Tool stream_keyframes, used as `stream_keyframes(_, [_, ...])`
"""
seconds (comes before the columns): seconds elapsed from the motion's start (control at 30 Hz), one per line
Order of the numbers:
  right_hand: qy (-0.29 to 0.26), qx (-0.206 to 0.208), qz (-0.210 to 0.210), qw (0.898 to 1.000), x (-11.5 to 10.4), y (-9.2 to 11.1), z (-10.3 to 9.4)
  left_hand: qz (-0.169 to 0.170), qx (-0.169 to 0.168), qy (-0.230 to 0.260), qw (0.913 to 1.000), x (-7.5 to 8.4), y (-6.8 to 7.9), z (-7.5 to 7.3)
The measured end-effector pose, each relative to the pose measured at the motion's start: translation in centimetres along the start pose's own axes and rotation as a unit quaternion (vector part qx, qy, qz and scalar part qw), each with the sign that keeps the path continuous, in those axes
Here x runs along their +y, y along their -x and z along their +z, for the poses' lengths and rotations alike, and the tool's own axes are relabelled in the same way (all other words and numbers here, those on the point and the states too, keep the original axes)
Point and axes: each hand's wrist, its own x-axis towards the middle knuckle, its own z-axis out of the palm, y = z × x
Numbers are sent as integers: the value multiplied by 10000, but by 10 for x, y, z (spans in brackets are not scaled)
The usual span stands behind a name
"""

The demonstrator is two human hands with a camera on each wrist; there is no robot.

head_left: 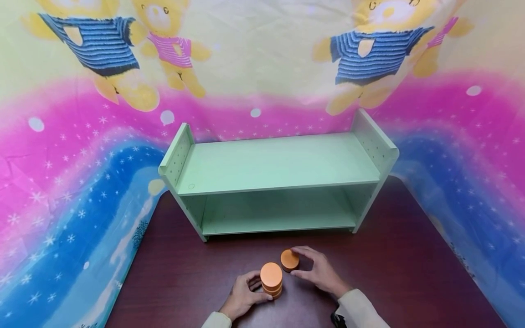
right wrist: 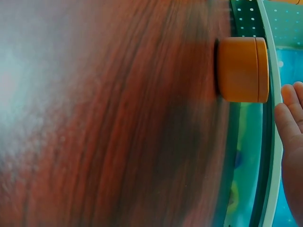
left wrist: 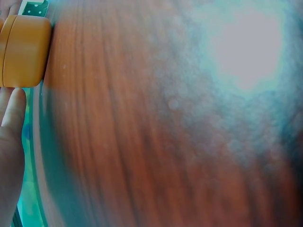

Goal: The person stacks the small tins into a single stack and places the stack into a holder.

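My left hand (head_left: 244, 294) is at a stack of round orange lidded jars (head_left: 271, 275) near the table's front, thumb on the near side and fingers curled round the far side. In the left wrist view, the lowest orange jar (left wrist: 29, 51) stands on the table between thumb and fingers; the upper part is cut off. Just right of the stack and a little behind it stands a single orange jar (head_left: 290, 259). Beside it is my right hand (head_left: 321, 273), thumb and index finger spread on either side. In the right wrist view, its fingertips (right wrist: 285, 111) lie just above lid level of the orange jar (right wrist: 241, 70).
Behind the jars stands a pale green two-tier shelf (head_left: 279, 159) with raised side panels. The dark reddish-brown table (head_left: 180, 273) extends to both sides. A cloth backdrop (head_left: 262, 73) printed with bears surrounds the table.
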Motion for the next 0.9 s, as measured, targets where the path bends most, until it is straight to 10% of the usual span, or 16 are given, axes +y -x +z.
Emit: stream_keyframes(0.9, [85, -231, 323, 9992, 10, -6, 1, -20, 21, -133, 9999, 1, -1, 0])
